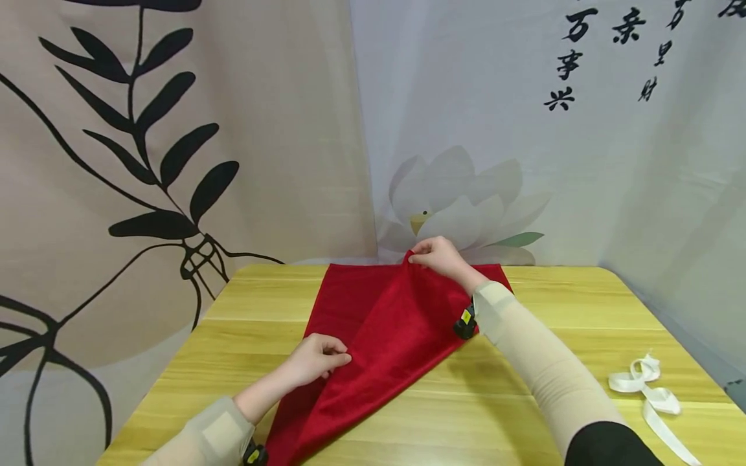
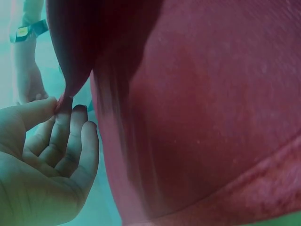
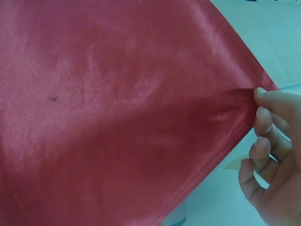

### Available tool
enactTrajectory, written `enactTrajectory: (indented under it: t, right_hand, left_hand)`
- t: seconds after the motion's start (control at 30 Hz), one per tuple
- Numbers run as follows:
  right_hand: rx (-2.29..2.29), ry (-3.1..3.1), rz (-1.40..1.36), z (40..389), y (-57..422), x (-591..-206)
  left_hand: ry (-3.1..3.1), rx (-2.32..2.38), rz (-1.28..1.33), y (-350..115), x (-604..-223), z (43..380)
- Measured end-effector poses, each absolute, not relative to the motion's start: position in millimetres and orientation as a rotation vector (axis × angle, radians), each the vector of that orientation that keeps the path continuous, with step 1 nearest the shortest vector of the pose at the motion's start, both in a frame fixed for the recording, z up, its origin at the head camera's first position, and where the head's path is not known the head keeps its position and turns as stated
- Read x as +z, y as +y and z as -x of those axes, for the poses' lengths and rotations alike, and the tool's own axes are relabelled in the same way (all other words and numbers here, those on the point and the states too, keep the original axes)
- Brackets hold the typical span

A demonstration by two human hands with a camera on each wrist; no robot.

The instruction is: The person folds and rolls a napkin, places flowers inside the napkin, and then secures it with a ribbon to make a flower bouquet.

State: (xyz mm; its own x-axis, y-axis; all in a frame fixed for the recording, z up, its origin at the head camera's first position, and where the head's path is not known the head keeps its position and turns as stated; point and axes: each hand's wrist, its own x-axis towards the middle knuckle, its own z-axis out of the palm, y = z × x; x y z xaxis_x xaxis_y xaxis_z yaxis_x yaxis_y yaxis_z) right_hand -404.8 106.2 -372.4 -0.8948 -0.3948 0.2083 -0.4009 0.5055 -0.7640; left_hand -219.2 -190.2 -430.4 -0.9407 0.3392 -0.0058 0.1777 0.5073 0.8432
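Note:
A red satin cloth (image 1: 373,362) with a stitched hem lies over the wooden table, partly lifted and folded across itself. My right hand (image 1: 440,255) pinches a corner of it near the table's far edge. In the right wrist view, thumb and fingertips of that hand (image 3: 277,150) grip the corner, and the cloth (image 3: 122,108) slopes away from it. Nearer me, at the cloth's left side, is my left hand (image 1: 315,359). Its thumb and forefinger pinch a gathered bit of the fabric, as the left wrist view shows of the hand (image 2: 51,160) and cloth (image 2: 202,103).
On the right of the wooden table (image 1: 256,310) lies a white ribbon (image 1: 649,388), looped and tied, with one tail running toward me. Behind the table hangs a printed curtain (image 1: 291,129) with leaves, a lotus and black characters. A small camera (image 1: 466,321) is strapped at my right wrist.

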Motion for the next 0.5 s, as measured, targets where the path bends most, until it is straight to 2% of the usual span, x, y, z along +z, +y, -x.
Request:
enactTrajectory:
  t: [0.5]
  right_hand:
    - [1.638,-2.641,-0.564,412.3,87.7,-394.7]
  left_hand:
    - [2.616,1.389,-0.314,-206.3,-439.5,229.3]
